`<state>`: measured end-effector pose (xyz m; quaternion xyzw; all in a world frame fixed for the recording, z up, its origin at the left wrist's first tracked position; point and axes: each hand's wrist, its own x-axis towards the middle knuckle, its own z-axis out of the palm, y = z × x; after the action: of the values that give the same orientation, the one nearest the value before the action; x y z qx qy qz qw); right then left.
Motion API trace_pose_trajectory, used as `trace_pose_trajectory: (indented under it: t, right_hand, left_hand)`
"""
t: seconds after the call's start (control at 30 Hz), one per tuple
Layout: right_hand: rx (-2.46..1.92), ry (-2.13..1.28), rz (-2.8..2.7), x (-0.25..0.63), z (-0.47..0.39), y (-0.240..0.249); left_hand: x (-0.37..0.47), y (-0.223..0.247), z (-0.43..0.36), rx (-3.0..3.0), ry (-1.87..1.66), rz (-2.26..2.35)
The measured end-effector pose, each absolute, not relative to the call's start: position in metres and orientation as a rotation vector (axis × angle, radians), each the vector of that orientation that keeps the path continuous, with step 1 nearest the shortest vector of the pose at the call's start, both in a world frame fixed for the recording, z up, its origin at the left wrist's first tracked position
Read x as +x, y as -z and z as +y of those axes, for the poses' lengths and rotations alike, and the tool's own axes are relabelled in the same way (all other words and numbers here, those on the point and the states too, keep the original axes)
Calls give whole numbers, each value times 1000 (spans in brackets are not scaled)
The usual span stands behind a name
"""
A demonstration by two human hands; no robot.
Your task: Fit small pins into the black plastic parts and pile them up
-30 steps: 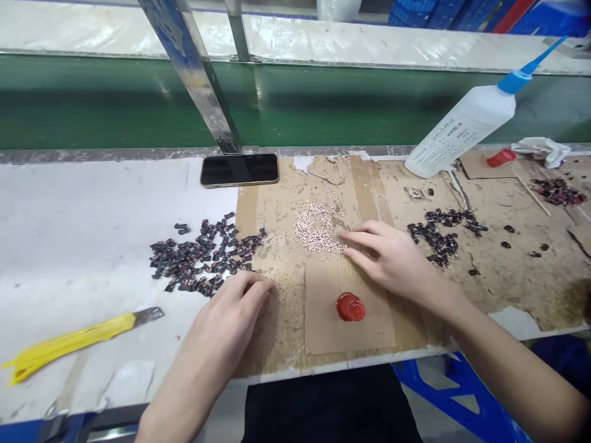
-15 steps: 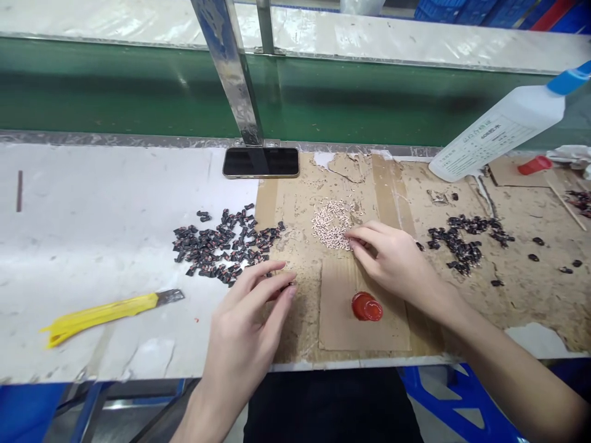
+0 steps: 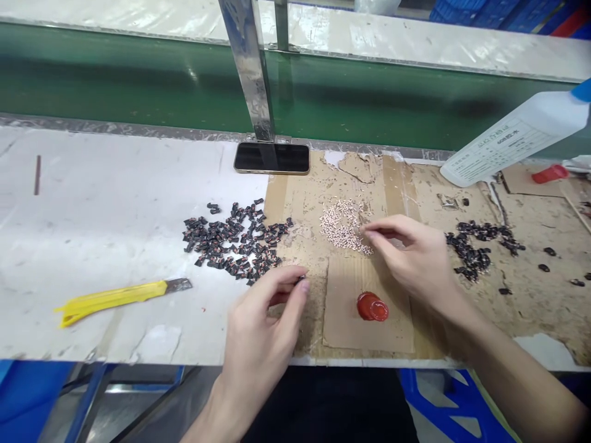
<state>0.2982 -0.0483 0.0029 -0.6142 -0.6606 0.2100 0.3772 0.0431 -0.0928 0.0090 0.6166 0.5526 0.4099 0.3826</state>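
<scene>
My left hand [image 3: 265, 323] pinches a small black piece [image 3: 300, 279] between thumb and fingertips, just right of a heap of similar black pieces [image 3: 217, 240] with coppery parts. My right hand [image 3: 409, 255] has thumb and forefinger closed at the right edge of a patch of tiny pinkish pieces [image 3: 341, 231]; whatever is between those fingertips is too small to make out. Between and below the hands, a small red cap-like dish [image 3: 372, 307] with a glossy surface rests on a square of cardboard [image 3: 339, 335].
A yellow utility knife [image 3: 115, 301] lies at left, blade out. At the back are a phone [image 3: 271, 158] and a metal post [image 3: 253, 74]. To the right stand a tilted white bottle [image 3: 512, 138], another black heap [image 3: 473, 246] and a red cap [image 3: 550, 174].
My right hand has shifted slightly away from the pinkish patch, fingertips still together. My left fingers have closed further around the black piece, now more visible. The whole view has shifted a little.
</scene>
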Motion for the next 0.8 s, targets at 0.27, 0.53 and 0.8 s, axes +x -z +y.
trace_pose_trajectory:
  t: [0.27,0.53,0.8]
  right_hand:
    - [-1391,-1010,-1190,296,-85,-20]
    - [-1313,-1106,-1083,282,-111,-28]
    - [-1261,-905,-1513,287,-122,-35]
  left_hand:
    - [93,-27,-89,1842,-1130,1106]
    - [103,-30,-89,1816,-1068,986]
    - [94,-36,-92,1019,-684,893]
